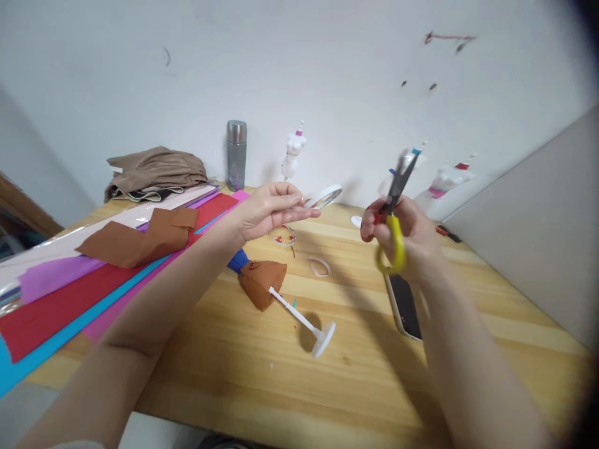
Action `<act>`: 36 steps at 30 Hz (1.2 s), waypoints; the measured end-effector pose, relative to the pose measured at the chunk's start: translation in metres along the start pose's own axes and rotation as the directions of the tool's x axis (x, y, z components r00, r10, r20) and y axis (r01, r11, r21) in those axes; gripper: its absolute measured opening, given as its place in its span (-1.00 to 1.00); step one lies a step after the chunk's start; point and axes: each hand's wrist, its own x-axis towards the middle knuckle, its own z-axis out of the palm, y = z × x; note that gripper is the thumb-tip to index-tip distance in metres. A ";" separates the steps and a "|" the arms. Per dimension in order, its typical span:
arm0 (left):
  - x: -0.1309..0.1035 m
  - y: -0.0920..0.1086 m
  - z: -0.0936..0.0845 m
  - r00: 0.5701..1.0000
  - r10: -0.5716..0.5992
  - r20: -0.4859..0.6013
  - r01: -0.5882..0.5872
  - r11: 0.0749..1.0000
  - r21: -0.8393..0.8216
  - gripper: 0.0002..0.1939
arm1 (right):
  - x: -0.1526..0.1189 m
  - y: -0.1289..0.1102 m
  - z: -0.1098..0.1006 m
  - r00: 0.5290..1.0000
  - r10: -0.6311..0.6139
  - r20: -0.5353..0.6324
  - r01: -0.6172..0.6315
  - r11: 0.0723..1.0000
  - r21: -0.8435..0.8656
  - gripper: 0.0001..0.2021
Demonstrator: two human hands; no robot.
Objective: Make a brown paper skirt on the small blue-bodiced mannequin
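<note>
My left hand (276, 209) is raised over the table, pinching a white roll of tape (326, 197) at its near edge. In my right hand (412, 234) are scissors (400, 187) with yellow and red handles, their dark blades together and pointing up. Below and between the hands lies a small dress form on its side, with a white stand (304, 321), a brown paper skirt (262, 280) and a blue top (238, 260). A thin white ring (319, 267) and another ring with red bits (283, 237) rest behind it.
Coloured sheets (112, 290) and a brown paper piece (145, 240) cover the table's left, with folded cloth (156, 168) behind. A flask (236, 156) and small dress forms (294, 149) stand along the wall. A phone (405, 305) lies under my right wrist.
</note>
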 end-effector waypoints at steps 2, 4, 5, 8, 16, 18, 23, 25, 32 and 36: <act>0.000 0.001 0.001 1.000 0.014 -0.025 -0.014 1.000 -0.006 -0.81 | -0.005 -0.011 -0.001 0.990 0.043 0.135 -0.047 0.999 0.026 -0.41; 0.000 0.002 0.001 0.998 0.020 -0.053 -0.020 1.000 -0.001 -0.81 | -0.010 -0.020 -0.001 0.935 0.137 0.326 -0.154 0.988 0.027 -0.30; 0.000 0.003 0.002 0.998 0.022 -0.064 -0.022 1.000 0.004 -0.82 | -0.012 -0.023 -0.001 0.890 0.186 0.417 -0.219 0.975 0.031 -0.29; -0.002 0.005 0.004 0.998 0.019 -0.063 -0.018 1.000 0.014 -0.81 | -0.015 -0.025 0.003 0.775 0.263 0.574 -0.366 0.928 0.069 -0.31; -0.005 0.000 0.009 1.000 0.026 0.006 -0.026 1.000 0.003 -0.80 | -0.013 -0.016 0.023 0.795 0.326 0.511 -0.425 0.901 0.087 -0.28; -0.005 -0.001 0.009 0.999 0.020 0.036 -0.020 1.000 0.020 -0.75 | -0.012 -0.017 0.025 0.804 0.332 0.494 -0.422 0.903 0.081 -0.27; -0.005 -0.004 0.009 0.996 0.003 0.089 -0.008 0.999 0.053 -0.67 | -0.012 -0.019 0.029 0.807 0.332 0.488 -0.410 0.910 0.059 -0.25; -0.005 -0.005 0.009 0.997 0.003 0.079 -0.008 0.998 0.056 -0.67 | -0.013 -0.017 0.032 0.818 0.330 0.471 -0.393 0.919 0.039 -0.24; -0.006 -0.005 0.011 0.996 0.018 0.089 -0.021 0.999 0.043 -0.66 | -0.014 -0.015 0.040 0.859 0.278 0.431 -0.352 0.931 0.101 -0.26; -0.007 -0.005 0.012 0.994 0.038 0.103 -0.044 0.998 0.055 -0.61 | -0.014 -0.014 0.040 0.858 0.286 0.426 -0.356 0.930 0.095 -0.26</act>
